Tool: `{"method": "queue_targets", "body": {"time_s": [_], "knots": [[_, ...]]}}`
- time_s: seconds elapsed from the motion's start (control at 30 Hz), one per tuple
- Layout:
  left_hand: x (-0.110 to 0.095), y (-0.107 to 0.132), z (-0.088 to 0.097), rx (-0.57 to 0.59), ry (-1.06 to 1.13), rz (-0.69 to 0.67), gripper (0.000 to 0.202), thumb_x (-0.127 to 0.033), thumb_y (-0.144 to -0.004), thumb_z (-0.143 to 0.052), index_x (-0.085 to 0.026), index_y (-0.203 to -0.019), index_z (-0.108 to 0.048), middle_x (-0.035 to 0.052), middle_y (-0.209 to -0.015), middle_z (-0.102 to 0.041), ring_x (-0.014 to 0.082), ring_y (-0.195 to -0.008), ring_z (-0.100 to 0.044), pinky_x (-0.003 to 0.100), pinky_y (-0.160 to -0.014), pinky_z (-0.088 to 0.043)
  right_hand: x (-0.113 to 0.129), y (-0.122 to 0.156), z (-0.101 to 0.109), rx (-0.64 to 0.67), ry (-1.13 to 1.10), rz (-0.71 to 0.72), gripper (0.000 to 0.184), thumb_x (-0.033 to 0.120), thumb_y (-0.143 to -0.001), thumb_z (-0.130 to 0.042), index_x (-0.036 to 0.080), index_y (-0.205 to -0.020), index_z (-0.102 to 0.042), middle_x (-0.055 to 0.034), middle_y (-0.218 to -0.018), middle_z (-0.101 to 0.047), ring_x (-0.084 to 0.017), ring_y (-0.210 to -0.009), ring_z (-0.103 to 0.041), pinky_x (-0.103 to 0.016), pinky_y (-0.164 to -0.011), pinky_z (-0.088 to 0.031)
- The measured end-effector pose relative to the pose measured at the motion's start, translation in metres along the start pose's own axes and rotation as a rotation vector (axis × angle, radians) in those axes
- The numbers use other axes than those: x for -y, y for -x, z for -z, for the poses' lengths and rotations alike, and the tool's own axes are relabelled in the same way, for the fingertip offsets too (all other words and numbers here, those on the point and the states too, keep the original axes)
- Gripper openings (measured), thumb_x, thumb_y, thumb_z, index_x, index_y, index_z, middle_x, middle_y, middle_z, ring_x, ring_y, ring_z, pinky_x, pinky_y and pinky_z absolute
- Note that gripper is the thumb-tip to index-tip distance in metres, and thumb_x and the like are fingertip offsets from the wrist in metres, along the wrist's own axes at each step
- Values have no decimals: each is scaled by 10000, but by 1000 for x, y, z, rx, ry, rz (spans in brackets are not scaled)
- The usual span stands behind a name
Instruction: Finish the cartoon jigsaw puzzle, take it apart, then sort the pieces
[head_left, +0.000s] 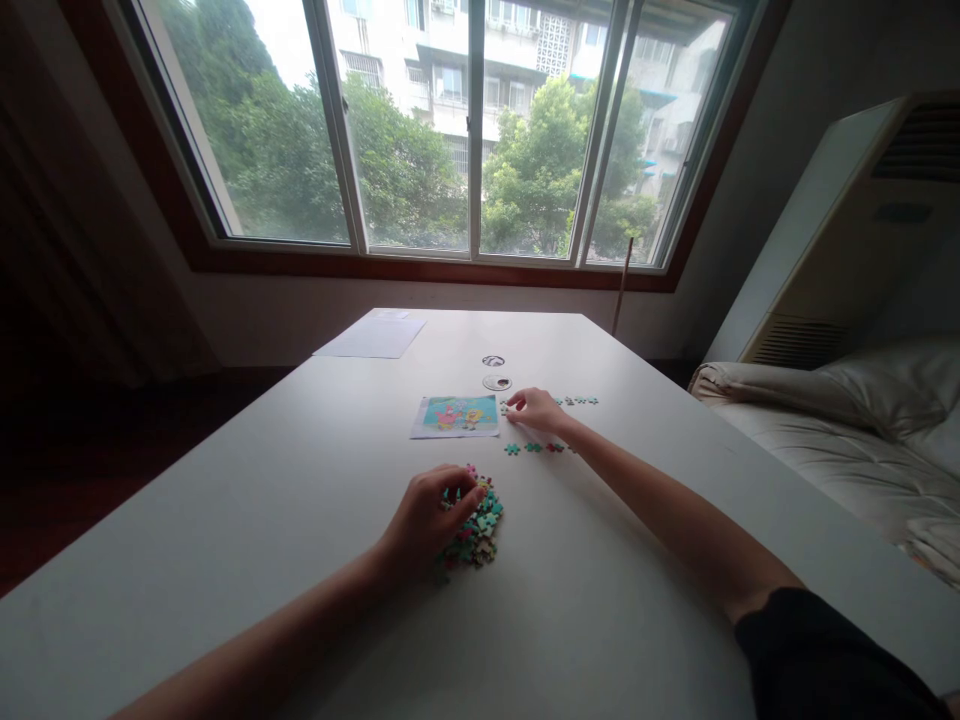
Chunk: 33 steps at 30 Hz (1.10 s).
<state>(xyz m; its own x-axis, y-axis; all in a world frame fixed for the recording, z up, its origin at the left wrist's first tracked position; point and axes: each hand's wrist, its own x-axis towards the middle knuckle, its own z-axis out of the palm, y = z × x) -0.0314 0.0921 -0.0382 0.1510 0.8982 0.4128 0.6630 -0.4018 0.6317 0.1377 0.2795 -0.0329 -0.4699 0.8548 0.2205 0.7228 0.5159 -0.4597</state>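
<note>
A heap of small coloured jigsaw pieces lies on the white table in front of me. My left hand rests on the heap's left side, fingers curled and pinched on pieces at the top. My right hand reaches farther out, fingertips closed on a piece beside the right edge of a cartoon picture card. A short row of loose pieces lies just under my right wrist, and a few more pieces sit beyond that hand.
Two round discs lie beyond the card. A sheet of paper sits at the table's far left. A bed with pale bedding and an air conditioner unit stand at the right. Large windows face me.
</note>
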Motion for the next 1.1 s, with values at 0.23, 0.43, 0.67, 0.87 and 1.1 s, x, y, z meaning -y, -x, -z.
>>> {"method": "queue_targets", "body": {"time_s": [0.23, 0.43, 0.67, 0.87, 1.1], "knots": [[0, -3, 5, 16, -30, -29, 219, -269, -791, -485, -147, -645, -593, -2, -609, -540, 111, -577, -462, 218, -568, -367, 24, 46, 13, -62, -49, 215, 153, 244, -752, -556, 191, -861, -649, -2, -767, -642, -87, -612, -532, -205, -621, -402], [8, -10, 19, 130, -117, -123, 206, -248, -788, -482, -152, -637, -584, 1, -611, -532, 110, -579, -460, 219, -565, -368, 39, 109, 7, 53, -110, 417, 154, 227, -754, -559, 203, -880, -644, -17, -798, -621, -76, -572, -505, -209, -607, -405], [3, -7, 20, 227, -226, -189, 161, -206, -785, -477, -160, -693, -602, 27, -680, -561, 129, -643, -482, 224, -592, -379, 46, 140, 1, 92, -138, 442, 146, 196, -739, -565, 207, -857, -651, -15, -797, -607, -80, -593, -510, -204, -628, -407], [-6, -3, 16, 288, -272, -233, 162, -189, -776, -492, -209, -847, -636, 21, -690, -581, 140, -657, -499, 224, -594, -381, 43, 141, 2, 85, -166, 404, 122, 195, -722, -581, 194, -835, -627, -8, -771, -601, -89, -620, -515, -197, -608, -399], [-7, -3, 13, 324, -323, -302, 192, -161, -772, -495, -227, -894, -627, 26, -737, -619, 163, -716, -504, 243, -616, -381, 42, 141, 1, 136, -178, 396, 226, 290, -716, -609, 217, -930, -618, -20, -838, -583, -113, -696, -547, -218, -656, -415]]}}
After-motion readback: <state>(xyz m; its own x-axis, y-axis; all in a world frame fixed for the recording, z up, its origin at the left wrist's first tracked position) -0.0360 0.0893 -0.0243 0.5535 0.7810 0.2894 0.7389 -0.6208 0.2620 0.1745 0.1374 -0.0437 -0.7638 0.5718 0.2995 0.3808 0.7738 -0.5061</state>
